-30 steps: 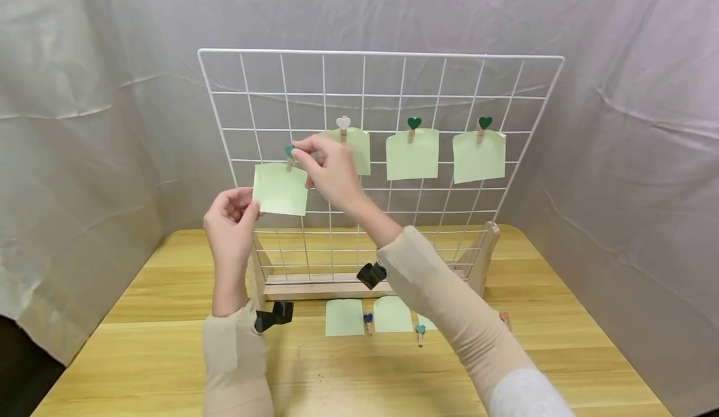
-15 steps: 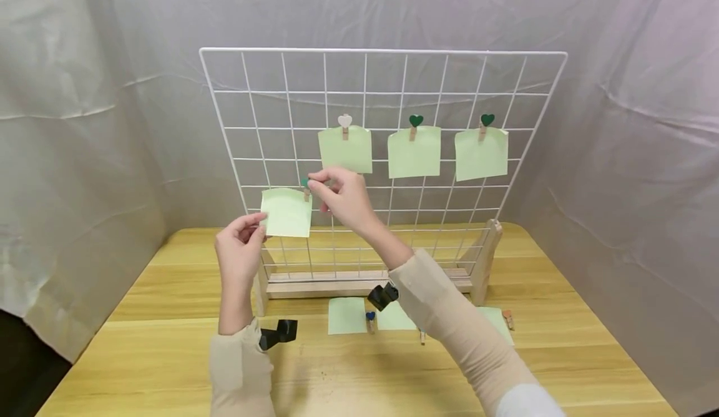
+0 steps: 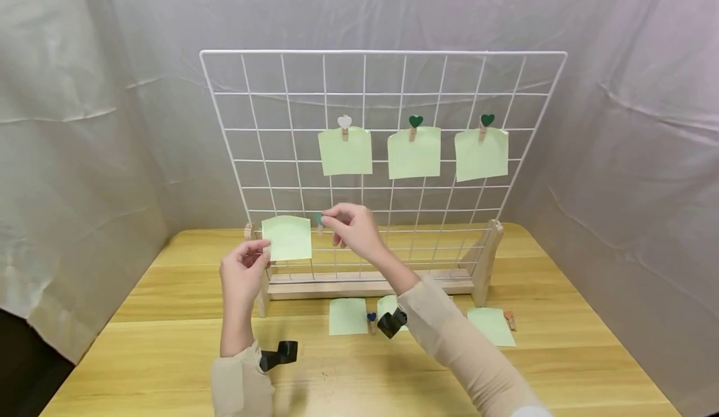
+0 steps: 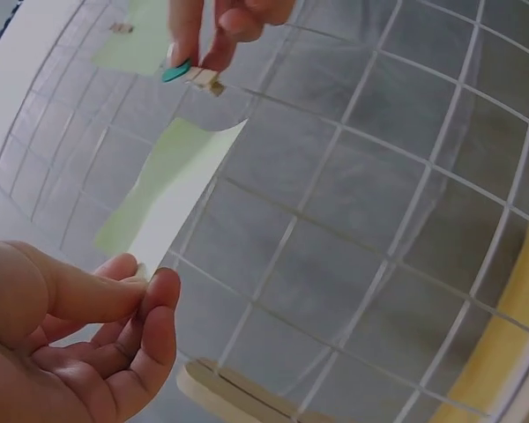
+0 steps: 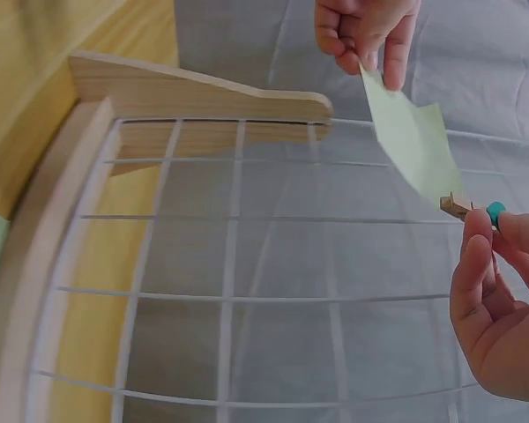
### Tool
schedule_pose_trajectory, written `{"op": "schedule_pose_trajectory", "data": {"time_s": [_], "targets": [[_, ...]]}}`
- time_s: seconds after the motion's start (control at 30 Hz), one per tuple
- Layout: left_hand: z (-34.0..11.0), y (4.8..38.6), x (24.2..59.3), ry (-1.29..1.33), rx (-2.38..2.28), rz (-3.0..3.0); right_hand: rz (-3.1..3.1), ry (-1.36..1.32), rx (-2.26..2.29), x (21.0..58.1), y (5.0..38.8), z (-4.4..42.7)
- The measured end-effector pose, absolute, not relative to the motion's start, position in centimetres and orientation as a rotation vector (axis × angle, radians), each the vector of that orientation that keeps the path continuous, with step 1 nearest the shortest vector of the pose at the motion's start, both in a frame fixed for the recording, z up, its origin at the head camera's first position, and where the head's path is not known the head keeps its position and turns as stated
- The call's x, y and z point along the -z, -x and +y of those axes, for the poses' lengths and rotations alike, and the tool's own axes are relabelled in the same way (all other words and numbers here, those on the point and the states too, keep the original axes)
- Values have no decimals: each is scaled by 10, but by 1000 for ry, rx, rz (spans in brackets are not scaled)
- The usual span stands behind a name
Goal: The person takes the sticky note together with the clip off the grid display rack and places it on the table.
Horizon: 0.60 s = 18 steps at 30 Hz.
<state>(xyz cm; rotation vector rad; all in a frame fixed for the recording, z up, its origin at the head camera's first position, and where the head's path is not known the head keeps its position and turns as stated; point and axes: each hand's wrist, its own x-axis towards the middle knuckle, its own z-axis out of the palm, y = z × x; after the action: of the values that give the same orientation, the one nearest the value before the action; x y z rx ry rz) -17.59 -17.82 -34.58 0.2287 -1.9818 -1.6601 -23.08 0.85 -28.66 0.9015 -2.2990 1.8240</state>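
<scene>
My left hand (image 3: pixel 243 273) pinches the left edge of a pale green paper note (image 3: pixel 288 238), held in front of the lower left of a white wire grid (image 3: pixel 384 51). In the left wrist view the note (image 4: pixel 172 185) bends slightly, its far corner free. My right hand (image 3: pixel 357 233) pinches a small wooden clothespin with a teal heart (image 4: pixel 178 72) between thumb and fingers. The clothespin (image 5: pixel 457 208) is just right of the note in the head view and apart from it. Higher on the grid, three green notes hang from clothespins, one with a white heart (image 3: pixel 345 122).
The grid stands in a wooden base (image 3: pixel 371 288) on the wooden table (image 3: pixel 157 336). In front lie more green notes (image 3: pixel 347 317), a blue-heart clothespin (image 3: pixel 372 321) and an orange-heart clothespin (image 3: pixel 510 320). My right sleeve covers part of that row. Grey cloth (image 3: pixel 359 5) surrounds the table.
Both hands have moved down along the grid. The clothespin, at the note's top edge earlier, is now off it to the right. The left hand still pinches the note.
</scene>
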Motion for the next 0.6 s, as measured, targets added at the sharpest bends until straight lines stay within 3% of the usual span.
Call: {"op": "schedule_pose_trajectory", "data": {"time_s": [0.6], "targets": [[-184,165,396,-315,1727,-2263,-2440,-770,-2027,361,235,9]]}}
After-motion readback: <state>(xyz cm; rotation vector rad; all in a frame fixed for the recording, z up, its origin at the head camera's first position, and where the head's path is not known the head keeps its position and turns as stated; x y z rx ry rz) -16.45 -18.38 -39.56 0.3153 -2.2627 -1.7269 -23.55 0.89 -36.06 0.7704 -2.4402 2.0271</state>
